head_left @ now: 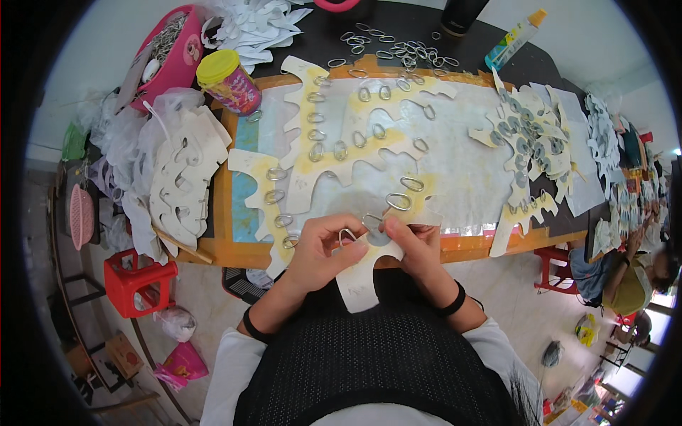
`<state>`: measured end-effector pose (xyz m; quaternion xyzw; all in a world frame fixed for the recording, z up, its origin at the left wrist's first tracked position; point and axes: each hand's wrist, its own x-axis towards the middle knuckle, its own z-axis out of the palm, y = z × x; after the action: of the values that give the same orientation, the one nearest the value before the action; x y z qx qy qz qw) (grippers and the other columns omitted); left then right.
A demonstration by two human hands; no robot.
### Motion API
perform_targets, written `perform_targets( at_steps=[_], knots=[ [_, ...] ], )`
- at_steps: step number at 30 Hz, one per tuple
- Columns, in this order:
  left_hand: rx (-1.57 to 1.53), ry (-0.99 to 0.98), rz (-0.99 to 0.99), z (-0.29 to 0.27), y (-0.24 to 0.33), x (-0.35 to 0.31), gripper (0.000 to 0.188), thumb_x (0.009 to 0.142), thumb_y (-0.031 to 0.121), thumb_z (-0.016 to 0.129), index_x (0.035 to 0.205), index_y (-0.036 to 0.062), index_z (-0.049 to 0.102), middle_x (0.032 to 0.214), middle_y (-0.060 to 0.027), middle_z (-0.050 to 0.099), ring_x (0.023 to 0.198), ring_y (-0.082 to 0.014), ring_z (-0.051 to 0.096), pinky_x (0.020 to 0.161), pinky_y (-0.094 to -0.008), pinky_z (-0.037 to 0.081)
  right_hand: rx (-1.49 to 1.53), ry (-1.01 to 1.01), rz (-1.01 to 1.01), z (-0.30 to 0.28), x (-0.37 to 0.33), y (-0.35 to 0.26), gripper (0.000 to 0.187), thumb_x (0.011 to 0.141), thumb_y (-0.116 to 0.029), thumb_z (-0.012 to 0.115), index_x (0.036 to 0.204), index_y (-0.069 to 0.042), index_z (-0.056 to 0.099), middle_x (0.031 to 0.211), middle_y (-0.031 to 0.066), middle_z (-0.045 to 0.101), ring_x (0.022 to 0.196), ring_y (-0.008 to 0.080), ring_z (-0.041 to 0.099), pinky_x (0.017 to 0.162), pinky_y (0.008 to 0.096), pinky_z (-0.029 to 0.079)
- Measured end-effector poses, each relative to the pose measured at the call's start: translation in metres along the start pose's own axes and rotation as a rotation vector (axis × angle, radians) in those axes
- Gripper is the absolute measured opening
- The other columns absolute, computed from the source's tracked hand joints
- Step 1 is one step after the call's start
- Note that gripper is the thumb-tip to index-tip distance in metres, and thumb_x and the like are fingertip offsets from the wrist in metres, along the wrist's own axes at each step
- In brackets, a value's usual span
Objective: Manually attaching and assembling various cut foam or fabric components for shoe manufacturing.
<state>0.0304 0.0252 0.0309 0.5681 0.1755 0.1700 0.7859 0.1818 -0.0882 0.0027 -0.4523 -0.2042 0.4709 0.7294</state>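
Note:
Near the table's front edge, both hands hold a cream scalloped strip (359, 287) with a grey patch and oval metal rings along it. My left hand (328, 250) is closed on its left side, thumb on top beside a ring (345, 238). My right hand (419, 248) grips the other side, its thumb against another ring (372, 221) by the grey patch. Two more rings, one of them an upright oval (398, 201), stand on the strip's far part. Beyond lie similar yellow-smeared strips with rings, including one strip (266, 192) left of my left hand.
Loose metal rings (412, 51) lie at the back. Finished-looking strips are heaped at the right (526, 135). Plain cream pieces (181, 177), a yellow-lidded tub (229, 82) and a pink basket (181, 60) stand left. A glue bottle (515, 41) stands back right; a red stool (138, 284) is below left.

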Motion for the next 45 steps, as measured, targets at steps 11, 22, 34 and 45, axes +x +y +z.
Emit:
perform_targets(
  at_steps=[11,22,34,45],
  knots=[
    [-0.083,0.081,-0.052,0.004,0.001,0.012,0.014,0.087,0.009,0.067,0.078,0.0,0.062,0.069,0.0051,0.057,0.061,0.0009,0.048,0.053,-0.0165,0.035,0.143,-0.105,0.165,-0.003,0.001,0.01,0.032,0.087,-0.013,0.063,0.115,0.001,0.058,0.101,0.0082,0.065,0.077,0.0116,0.062,0.063,0.0266,0.053],
    [-0.129,0.267,0.123,-0.014,0.01,0.023,0.02,0.083,0.018,0.072,0.085,0.0003,0.064,0.078,-0.0038,0.061,0.072,-0.0118,0.056,0.067,-0.0259,0.042,0.157,0.114,0.235,-0.004,0.003,-0.021,0.039,0.096,-0.031,0.056,0.111,0.004,0.057,0.087,0.0098,0.063,0.059,0.0175,0.054,0.048,0.0285,0.042],
    [0.15,0.228,-0.12,0.039,-0.02,0.009,0.022,0.084,0.022,0.072,0.088,0.0025,0.065,0.07,-0.0013,0.059,0.062,-0.0039,0.05,0.052,-0.0213,0.037,0.25,0.098,0.084,0.011,0.004,-0.02,0.032,0.097,-0.031,0.053,0.114,-0.003,0.053,0.093,0.0093,0.06,0.066,0.0182,0.055,0.052,0.0295,0.043],
    [-0.166,0.431,0.019,0.033,-0.028,0.016,0.017,0.09,0.006,0.064,0.103,-0.0054,0.062,0.096,-0.0074,0.067,0.088,-0.0098,0.063,0.078,-0.0229,0.05,0.018,-0.101,-0.238,-0.031,0.007,-0.022,0.062,0.079,-0.018,0.067,0.134,-0.006,0.04,0.118,0.0132,0.057,0.111,0.0226,0.054,0.089,0.0328,0.044]
  ],
)
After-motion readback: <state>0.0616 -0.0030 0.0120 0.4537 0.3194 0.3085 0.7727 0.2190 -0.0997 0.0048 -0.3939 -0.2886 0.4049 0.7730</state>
